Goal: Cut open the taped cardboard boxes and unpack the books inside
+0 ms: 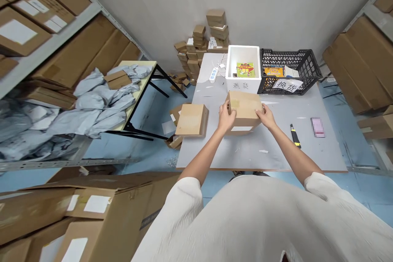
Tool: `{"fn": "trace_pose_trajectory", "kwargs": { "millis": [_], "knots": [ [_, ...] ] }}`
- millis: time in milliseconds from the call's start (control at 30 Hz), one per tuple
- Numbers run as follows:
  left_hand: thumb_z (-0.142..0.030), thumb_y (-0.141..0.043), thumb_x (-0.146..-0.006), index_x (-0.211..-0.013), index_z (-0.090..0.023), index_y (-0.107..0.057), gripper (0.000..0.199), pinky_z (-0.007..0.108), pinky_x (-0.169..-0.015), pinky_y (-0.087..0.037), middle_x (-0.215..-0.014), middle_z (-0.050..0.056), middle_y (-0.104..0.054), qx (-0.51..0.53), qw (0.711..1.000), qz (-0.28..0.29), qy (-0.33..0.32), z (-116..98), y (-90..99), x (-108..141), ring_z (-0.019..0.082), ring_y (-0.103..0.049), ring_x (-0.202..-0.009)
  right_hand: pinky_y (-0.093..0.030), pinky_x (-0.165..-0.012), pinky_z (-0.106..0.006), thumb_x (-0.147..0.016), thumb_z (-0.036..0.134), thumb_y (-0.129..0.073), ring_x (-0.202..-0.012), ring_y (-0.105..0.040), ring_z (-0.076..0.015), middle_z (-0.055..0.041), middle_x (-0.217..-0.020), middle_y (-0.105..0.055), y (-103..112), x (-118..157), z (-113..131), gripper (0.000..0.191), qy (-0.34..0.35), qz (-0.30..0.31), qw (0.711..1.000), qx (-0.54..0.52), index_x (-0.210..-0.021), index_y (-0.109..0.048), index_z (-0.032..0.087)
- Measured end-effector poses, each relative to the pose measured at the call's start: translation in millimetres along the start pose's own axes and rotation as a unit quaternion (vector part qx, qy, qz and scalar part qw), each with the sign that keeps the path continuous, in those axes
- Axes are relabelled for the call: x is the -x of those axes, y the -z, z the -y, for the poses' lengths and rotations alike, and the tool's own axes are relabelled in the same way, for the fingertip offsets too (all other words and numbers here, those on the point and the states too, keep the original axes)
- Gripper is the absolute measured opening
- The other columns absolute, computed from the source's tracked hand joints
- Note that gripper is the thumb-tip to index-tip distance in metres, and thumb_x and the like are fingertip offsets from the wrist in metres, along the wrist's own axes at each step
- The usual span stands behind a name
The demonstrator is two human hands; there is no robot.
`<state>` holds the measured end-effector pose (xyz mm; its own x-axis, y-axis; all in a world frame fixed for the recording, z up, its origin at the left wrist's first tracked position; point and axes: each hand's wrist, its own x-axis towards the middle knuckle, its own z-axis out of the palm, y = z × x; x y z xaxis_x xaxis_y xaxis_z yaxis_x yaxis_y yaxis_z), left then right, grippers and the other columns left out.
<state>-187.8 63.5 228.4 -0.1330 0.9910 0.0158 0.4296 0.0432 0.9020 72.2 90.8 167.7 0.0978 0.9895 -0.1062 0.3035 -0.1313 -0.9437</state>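
A brown cardboard box [245, 106] with a white label on its near side is between my two hands, over the middle of the grey table [215, 151]. My left hand [226, 117] grips its left side, thumb toward the top. My right hand [266, 116] holds the right near corner, fingers along the side. The box's underside is hidden, so I cannot tell whether it rests on the table. To the left lies another cardboard box [190, 119], flat at the table's edge. A black and yellow utility knife [295, 136] lies to the right of my right hand.
Behind the box stand a white foam bin [244, 86] and a black plastic crate [290, 90], both holding colourful packs. A power strip [214, 74] lies at the back left, a pixelated pink item [317, 127] at the right. Grey parcels [104, 98] cover a side table.
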Motion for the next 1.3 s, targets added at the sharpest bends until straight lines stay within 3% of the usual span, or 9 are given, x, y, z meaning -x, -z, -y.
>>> {"fn": "trace_pose_trajectory", "kwargs": {
  "millis": [300,500,600,733,867,967,1100,1200,1300],
  "knots": [
    [-0.034,-0.06,-0.102,-0.168,-0.026,-0.04,0.069,0.05,-0.117,-0.055,-0.161,0.017,-0.056,0.133,0.982,0.13,-0.025,19.0,-49.7,2.5,0.031,-0.061,-0.144,-0.042,-0.131,-0.057,-0.085,0.065,-0.078,-0.15,-0.059,-0.038,-0.014,-0.162,-0.063,57.6,16.1,-5.4,0.092,0.034,-0.089,0.993,0.072,-0.164,-0.056,0.022],
    [-0.025,-0.059,-0.1,-0.163,-0.024,-0.048,0.064,0.059,-0.13,-0.038,-0.171,0.019,-0.044,-0.071,0.984,0.096,-0.136,3.8,-60.3,10.7,0.037,-0.04,-0.161,-0.045,-0.128,-0.054,-0.086,0.068,-0.076,-0.146,-0.061,-0.0374,-0.0161,-0.158,-0.066,61.1,31.4,-14.2,0.088,0.043,-0.087,0.994,0.058,-0.158,-0.06,0.019],
    [-0.021,-0.055,-0.101,-0.157,-0.026,-0.056,0.056,0.058,-0.128,-0.037,-0.168,0.017,-0.049,-0.151,0.96,0.131,-0.197,-17.0,-64.3,18.0,0.037,-0.042,-0.159,-0.045,-0.127,-0.054,-0.087,0.068,-0.074,-0.145,-0.06,-0.0374,-0.0161,-0.157,-0.065,61.2,31.5,-14.4,0.086,0.044,-0.087,0.993,0.063,-0.157,-0.06,0.021],
    [-0.021,-0.053,-0.102,-0.15,-0.025,-0.062,0.049,0.056,-0.13,-0.034,-0.157,0.017,-0.059,-0.211,0.942,0.153,-0.212,-37.8,-68.7,25.4,0.037,-0.049,-0.153,-0.044,-0.127,-0.056,-0.085,0.068,-0.075,-0.144,-0.058,-0.0378,-0.02,-0.158,-0.059,60.0,31.4,-15.8,0.089,0.034,-0.102,0.991,0.078,-0.158,-0.058,0.021],
    [-0.027,-0.058,-0.102,-0.146,-0.021,-0.062,0.045,0.056,-0.129,-0.035,-0.151,0.021,-0.061,-0.225,0.946,0.135,-0.188,-46.7,-66.6,26.7,0.04,-0.052,-0.148,-0.049,-0.123,-0.056,-0.088,0.071,-0.071,-0.138,-0.061,-0.0363,-0.0203,-0.154,-0.06,51.9,36.3,-9.2,0.084,0.047,-0.115,0.991,0.057,-0.155,-0.06,0.021],
    [-0.034,-0.059,-0.104,-0.144,-0.021,-0.063,0.042,0.058,-0.127,-0.035,-0.149,0.021,-0.062,-0.218,0.953,0.126,-0.167,-53.0,-62.7,26.3,0.042,-0.052,-0.146,-0.05,-0.122,-0.053,-0.099,0.078,-0.053,-0.138,-0.062,-0.0338,-0.018,-0.149,-0.066,40.6,40.8,5.3,0.075,0.072,-0.105,0.991,0.029,-0.147,-0.068,0.023],
    [-0.047,-0.059,-0.107,-0.144,-0.025,-0.062,0.043,0.057,-0.124,-0.037,-0.151,0.018,-0.061,-0.205,0.962,0.11,-0.146,-61.2,-55.6,23.5,0.042,-0.05,-0.146,-0.042,-0.129,-0.051,-0.104,0.083,-0.039,-0.144,-0.061,-0.0314,-0.0118,-0.148,-0.071,20.3,42.6,25.2,0.076,0.124,-0.002,0.992,-0.022,-0.138,-0.077,0.027],
    [-0.052,-0.07,-0.101,-0.145,-0.024,-0.061,0.053,0.061,-0.124,-0.037,-0.15,0.021,-0.058,-0.224,0.966,0.071,-0.104,-58.5,-42.5,14.6,0.046,-0.048,-0.146,-0.041,-0.13,-0.05,-0.102,0.085,-0.043,-0.146,-0.061,-0.031,-0.0096,-0.151,-0.072,4.8,38.6,24.0,0.077,0.119,0.083,0.988,-0.05,-0.141,-0.076,0.027],
    [-0.04,-0.071,-0.099,-0.147,-0.022,-0.06,0.052,0.062,-0.124,-0.038,-0.148,0.022,-0.057,-0.223,0.971,0.06,-0.068,-44.9,-19.6,0.9,0.047,-0.05,-0.145,-0.044,-0.127,-0.052,-0.095,0.079,-0.061,-0.143,-0.063,-0.0329,-0.0118,-0.153,-0.07,-3.8,32.3,2.5,0.072,0.07,0.084,0.994,-0.019,-0.141,-0.075,0.026]
  ]
}}
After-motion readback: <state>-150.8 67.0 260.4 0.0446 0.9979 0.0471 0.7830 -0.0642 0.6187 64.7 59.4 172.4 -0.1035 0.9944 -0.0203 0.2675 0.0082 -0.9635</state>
